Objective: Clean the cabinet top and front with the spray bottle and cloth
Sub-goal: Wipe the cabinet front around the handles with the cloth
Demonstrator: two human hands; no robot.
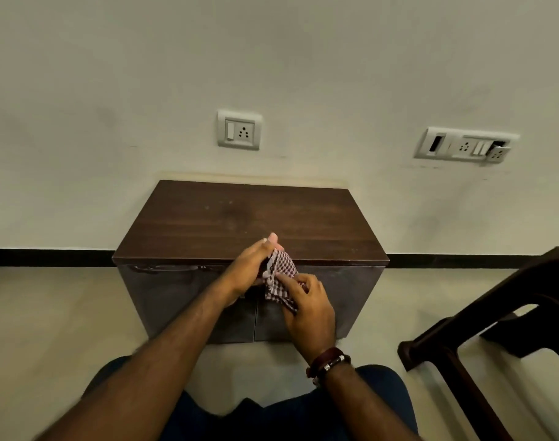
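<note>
Wall is filling the upper half, pale, with a dark skirting strip running along its base. Floor is lying light-coloured below. Cabinet is sitting against the wall, dark wood top bare, two doors on the front. Chair, dark, is standing to the right, apart from the cabinet. Person is facing the cabinet front, both forearms reaching in, knees showing at the bottom edge. Double switch plate is hanging on the wall to the right, one module tilting loose; single socket is sitting above the cabinet. Left hand is gripping the upper end of the cloth, fingers wrapping it, at the top's front edge. Right hand, bracelet on the wrist, is pinching the lower part of the checkered cloth in front of the doors. Spray bottle isn't showing.
</note>
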